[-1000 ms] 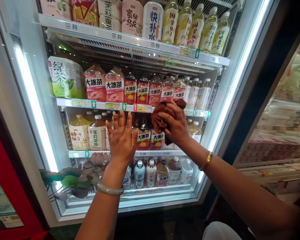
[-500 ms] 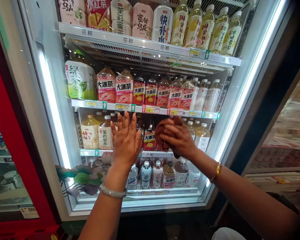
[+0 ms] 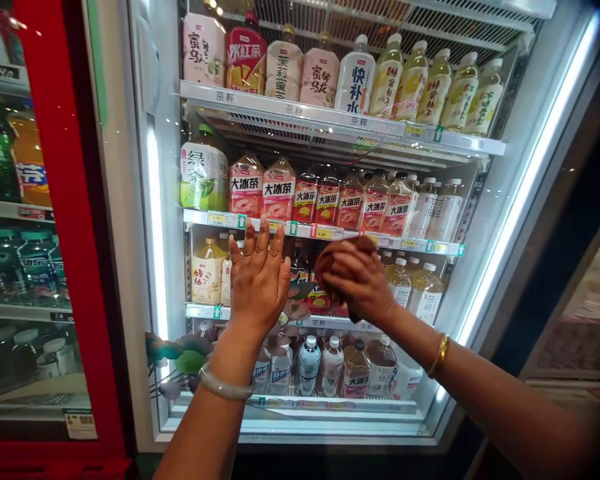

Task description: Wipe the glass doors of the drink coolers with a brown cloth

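My left hand (image 3: 260, 277) is spread, palm toward the glass door of a lit drinks fridge, fingers pointing up. It seems to rest on the glass; exact contact is hard to tell. A pale bangle circles that wrist. To its right, my right hand (image 3: 363, 277) is closed on a brown cloth (image 3: 331, 263), bunched up against or close to the glass. A gold bangle sits on the right forearm. Behind the glass, rows of bottles stand on shelves, among them red-labelled iced tea bottles (image 3: 279, 190). Both hands hide part of the lower middle shelf.
A red-framed fridge (image 3: 80, 200) with more bottles stands at the left. Bright light strips (image 3: 157, 233) run down the door's sides. Lotus-leaf shapes (image 3: 190, 357) show on the glass at lower left. Blurred shelving (image 3: 570, 333) lies to the right.
The view has swung left, so the fridge sits farther right and lower, and more of the red-framed fridge shows. My right hand keeps the cloth; my left hand stays spread.
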`<state>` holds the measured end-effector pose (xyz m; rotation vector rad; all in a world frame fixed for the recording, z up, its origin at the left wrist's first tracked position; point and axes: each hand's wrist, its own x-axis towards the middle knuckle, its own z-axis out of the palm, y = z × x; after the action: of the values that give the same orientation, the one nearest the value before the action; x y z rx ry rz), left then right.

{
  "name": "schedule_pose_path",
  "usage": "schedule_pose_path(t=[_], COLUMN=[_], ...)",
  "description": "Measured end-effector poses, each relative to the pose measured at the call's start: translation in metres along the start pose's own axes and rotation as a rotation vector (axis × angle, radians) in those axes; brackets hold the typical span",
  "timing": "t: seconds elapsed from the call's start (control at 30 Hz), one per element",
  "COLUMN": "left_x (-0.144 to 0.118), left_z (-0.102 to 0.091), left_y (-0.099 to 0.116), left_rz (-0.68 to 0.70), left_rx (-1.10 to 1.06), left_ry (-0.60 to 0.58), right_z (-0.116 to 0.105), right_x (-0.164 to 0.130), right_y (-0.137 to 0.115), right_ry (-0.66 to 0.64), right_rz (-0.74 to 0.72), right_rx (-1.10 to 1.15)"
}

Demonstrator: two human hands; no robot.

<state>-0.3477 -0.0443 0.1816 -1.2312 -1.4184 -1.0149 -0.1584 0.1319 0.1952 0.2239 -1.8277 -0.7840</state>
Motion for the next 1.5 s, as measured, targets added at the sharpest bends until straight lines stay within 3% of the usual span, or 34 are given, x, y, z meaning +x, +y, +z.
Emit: schedule_pose_path(t=[0.1,0.2,0.33,0.4,0.47,0.57,0.67,0.8,0.9,1.0,1.07,1.13,1.2,1.27,1.4,1.5], left_x=[-0.004,-0.006,-0.001,0.001,0.001,-0.001,-0.003,-0.002,-0.002,-0.002,-0.002,-0.001,0.0,0.0,-0.001,-0.003], left_z=[0.004,0.005,-0.006,-0.013,-0.016,-0.013,-0.006,-0.004,-0.009,-0.014,-0.016,-0.017,-0.017,-0.019,-0.025,-0.029], left_y=[-0.009,-0.019,-0.029,-0.029,-0.029,-0.028,-0.029,-0.032,-0.039,-0.049,-0.054,-0.056,-0.057,-0.058,-0.063,-0.067], left_rz=[0.009,0.032,-0.014,-0.015,-0.001,0.004,-0.014,-0.036,-0.054,-0.07,-0.083,-0.096,-0.102,-0.101,-0.116,-0.125], left_rx=[-0.007,-0.024,-0.031,-0.029,-0.027,-0.027,-0.049,-0.056,-0.033,-0.017,-0.009,-0.007,-0.011,-0.011,0.001,0.003], left_ry=[-0.009,-0.029,-0.001,0.002,-0.011,-0.035,-0.036,-0.025,-0.028,-0.024,-0.017,-0.001,0.019,0.035,0.033,0.018], right_z=[0.015,0.04,0.046,0.036,0.029,0.034,0.052,0.057,0.042,0.036,0.045,0.06,0.073,0.078,0.067,0.066], right_x=[0.047,0.073,0.047,0.032,0.032,0.063,0.095,0.084,0.062,0.074,0.1,0.127,0.14,0.134,0.105,0.115], right_y=[0.008,-0.011,-0.038,-0.033,-0.017,0.003,-0.003,-0.024,-0.017,0.005,0.012,0.006,-0.01,-0.027,-0.034,-0.027], right_ry=[0.114,0.121,-0.044,-0.069,-0.038,0.057,0.072,-0.067,-0.11,-0.022,0.093,0.156,0.119,0.044,-0.053,-0.011], right_rz=[0.235,0.192,-0.225,-0.317,-0.26,-0.012,0.124,-0.193,-0.377,-0.21,-0.021,0.059,0.001,-0.128,-0.351,-0.186], right_rx=[-0.024,-0.048,0.033,0.065,0.052,0.011,0.017,0.031,0.022,-0.026,-0.033,-0.001,0.018,0.016,0.041,0.049])
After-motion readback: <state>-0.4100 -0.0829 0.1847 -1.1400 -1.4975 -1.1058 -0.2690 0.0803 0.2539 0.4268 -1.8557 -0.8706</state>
